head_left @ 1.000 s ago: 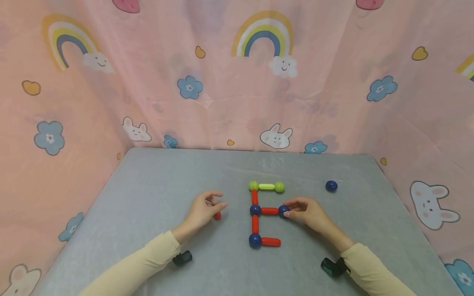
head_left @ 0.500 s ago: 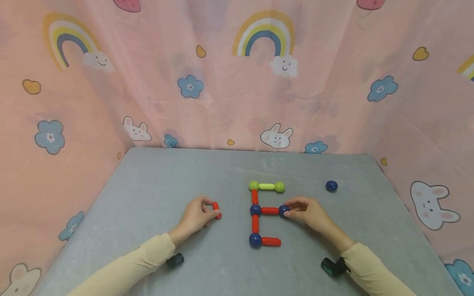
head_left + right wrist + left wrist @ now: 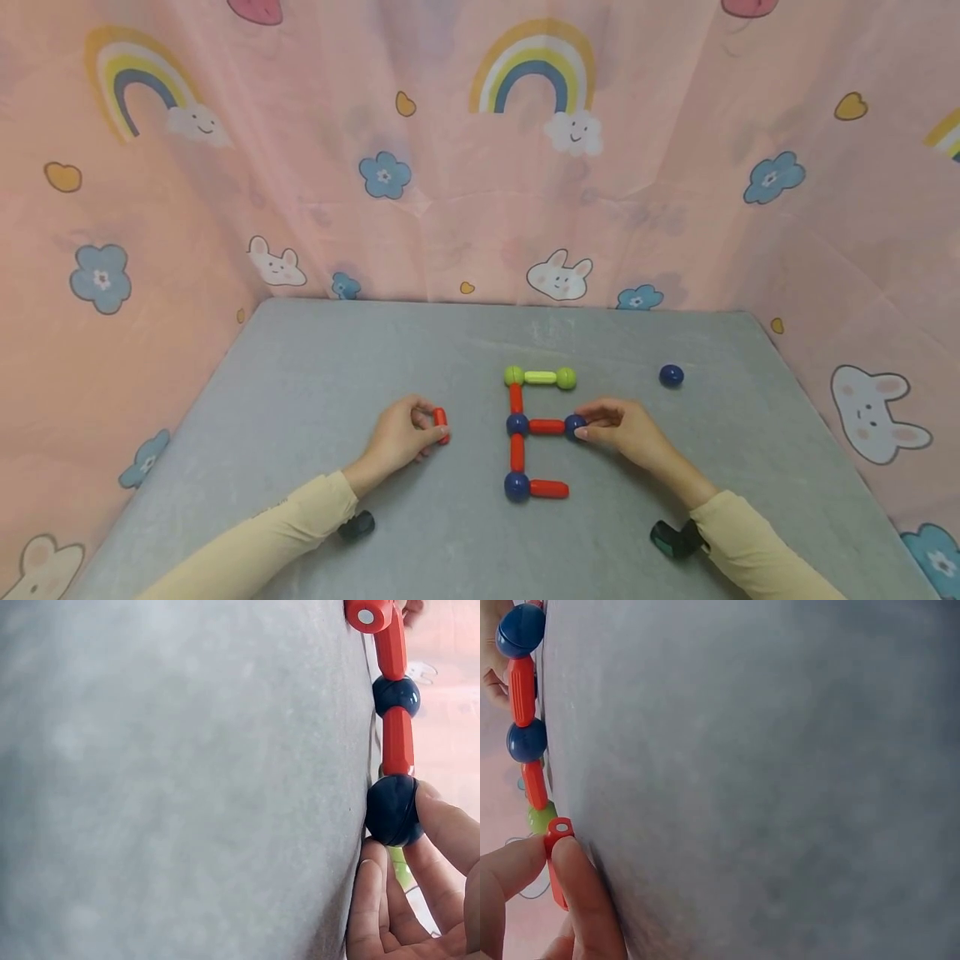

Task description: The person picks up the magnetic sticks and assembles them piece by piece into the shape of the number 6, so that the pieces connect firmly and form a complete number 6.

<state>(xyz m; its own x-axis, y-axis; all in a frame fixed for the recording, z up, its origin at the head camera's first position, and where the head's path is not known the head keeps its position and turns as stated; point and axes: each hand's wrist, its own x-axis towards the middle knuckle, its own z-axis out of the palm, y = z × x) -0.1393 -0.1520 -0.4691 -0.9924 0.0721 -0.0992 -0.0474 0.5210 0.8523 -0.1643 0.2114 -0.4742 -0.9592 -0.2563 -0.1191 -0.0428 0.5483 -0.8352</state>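
Note:
My left hand pinches a short red magnetic rod between thumb and fingers, left of a figure made of rods and balls. In the left wrist view the rod's round metal end shows. My right hand holds a dark blue ball with thumb and fingers, at the end of the figure's middle red rod. The figure's left side joins a green ball, a blue ball and a lower blue ball by red rods. A green rod tops it.
A loose blue ball lies on the grey table at the back right. The lower red rod points right, its end bare. A pink patterned curtain encloses the back and sides.
My left hand has drawn back slightly left and turned the red rod, now held closer to upright in its fingertips. My right hand has stayed on the blue ball.

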